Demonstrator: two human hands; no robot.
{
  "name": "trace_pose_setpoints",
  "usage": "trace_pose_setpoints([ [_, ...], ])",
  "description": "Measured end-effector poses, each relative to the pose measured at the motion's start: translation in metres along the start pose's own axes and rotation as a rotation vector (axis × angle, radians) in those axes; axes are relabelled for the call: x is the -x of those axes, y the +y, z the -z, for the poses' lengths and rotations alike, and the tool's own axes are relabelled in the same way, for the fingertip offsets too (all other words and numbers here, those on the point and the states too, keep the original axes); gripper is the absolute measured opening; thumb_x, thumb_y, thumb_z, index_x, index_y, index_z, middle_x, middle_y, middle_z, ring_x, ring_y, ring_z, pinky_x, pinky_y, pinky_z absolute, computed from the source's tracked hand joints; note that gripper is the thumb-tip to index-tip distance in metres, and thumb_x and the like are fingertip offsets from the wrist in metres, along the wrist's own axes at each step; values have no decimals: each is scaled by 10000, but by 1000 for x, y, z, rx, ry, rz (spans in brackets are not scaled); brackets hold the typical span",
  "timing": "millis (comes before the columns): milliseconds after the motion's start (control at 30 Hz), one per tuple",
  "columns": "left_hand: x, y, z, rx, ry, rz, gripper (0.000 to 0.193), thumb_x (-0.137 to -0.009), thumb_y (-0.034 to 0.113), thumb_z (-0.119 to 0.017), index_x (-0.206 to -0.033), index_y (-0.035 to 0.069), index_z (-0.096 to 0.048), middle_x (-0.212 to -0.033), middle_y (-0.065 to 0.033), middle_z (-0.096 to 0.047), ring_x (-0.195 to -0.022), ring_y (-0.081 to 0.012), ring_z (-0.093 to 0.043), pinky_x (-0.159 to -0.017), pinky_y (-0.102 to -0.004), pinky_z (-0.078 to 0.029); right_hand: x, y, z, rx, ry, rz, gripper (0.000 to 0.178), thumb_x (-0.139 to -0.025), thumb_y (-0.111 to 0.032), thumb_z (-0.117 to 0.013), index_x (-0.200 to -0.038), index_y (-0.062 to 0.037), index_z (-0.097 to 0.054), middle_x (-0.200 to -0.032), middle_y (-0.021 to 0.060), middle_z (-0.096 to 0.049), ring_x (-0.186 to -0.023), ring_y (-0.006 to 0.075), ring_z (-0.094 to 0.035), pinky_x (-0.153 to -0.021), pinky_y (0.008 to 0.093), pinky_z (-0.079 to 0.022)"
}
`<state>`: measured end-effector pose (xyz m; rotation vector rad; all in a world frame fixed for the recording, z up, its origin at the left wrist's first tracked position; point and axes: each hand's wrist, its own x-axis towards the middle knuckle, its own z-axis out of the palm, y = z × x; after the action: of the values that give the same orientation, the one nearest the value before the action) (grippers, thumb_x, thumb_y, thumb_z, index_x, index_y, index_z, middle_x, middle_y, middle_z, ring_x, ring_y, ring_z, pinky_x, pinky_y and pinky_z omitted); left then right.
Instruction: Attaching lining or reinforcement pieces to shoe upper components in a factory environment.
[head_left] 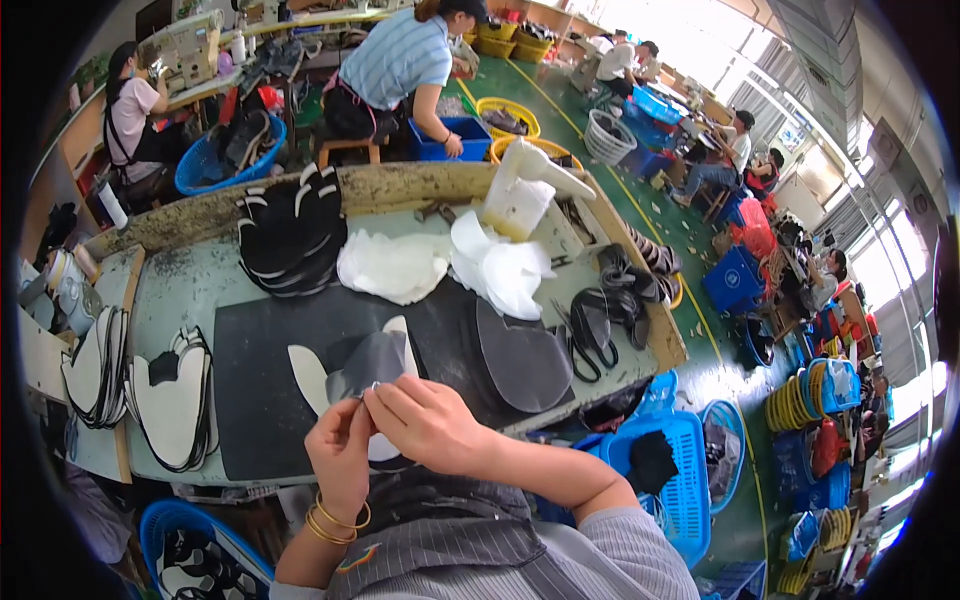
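Observation:
At the near edge of the workbench, my left hand [338,450] and my right hand [430,425] meet with their fingertips pinched together on a thin dark grey sheet piece [362,366]. Under it, a white U-shaped cut piece [305,375] lies on the black mat [262,385]; the sheet and my hands hide its middle. To the right of my hands is a stack of rounded black pieces [525,360], with black-handled scissors [594,352] beside it. Beyond the mat lie a pile of white rounded pieces [395,266] and a looser white pile [505,275].
Black-and-white cut pieces are stacked at the back [290,235] and left [172,405]. A white container [520,198] stands by the bench's raised wooden rim [400,180]. Blue baskets [665,470] flank the bench on the floor. A co-worker [395,75] sits beyond it.

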<state>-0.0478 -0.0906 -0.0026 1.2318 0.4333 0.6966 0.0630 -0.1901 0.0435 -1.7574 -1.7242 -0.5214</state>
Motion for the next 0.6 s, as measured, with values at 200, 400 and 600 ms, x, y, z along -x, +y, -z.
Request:
trace_pose_setpoints([
  [200, 5, 11, -11, 267, -65, 176, 174, -915, 28, -537, -1060, -67, -554, -922, -99, -646, -791, -170, -661, -717, -303, -566, 10, 4, 4, -409, 207, -542, 164, -710, 43, -670, -860, -16, -636, -750, 72, -581, -644, 156, -587, -556, 270, -482],
  [400, 0, 18, -10, 177, -80, 90, 168, -868, 36, -622, -1015, -10, -555, -927, -49, -609, -764, -85, -600, -634, -188, -490, 21, 15, 12, -966, 104, -851, 86, -856, -26, -598, -933, 12, -588, -834, 7, -589, -712, 56, -534, -625, 207, -454],
  [600, 15, 4, -20, -665, 3, -468, 187, -777, 90, -724, -736, 27, -553, -697, -67, -536, -570, -142, -469, -509, -245, -361, 30, 0, 0, -717, 166, -831, 77, -897, -52, -570, -963, -12, -569, -828, 21, -587, -725, 71, -517, -651, 220, -437],
])
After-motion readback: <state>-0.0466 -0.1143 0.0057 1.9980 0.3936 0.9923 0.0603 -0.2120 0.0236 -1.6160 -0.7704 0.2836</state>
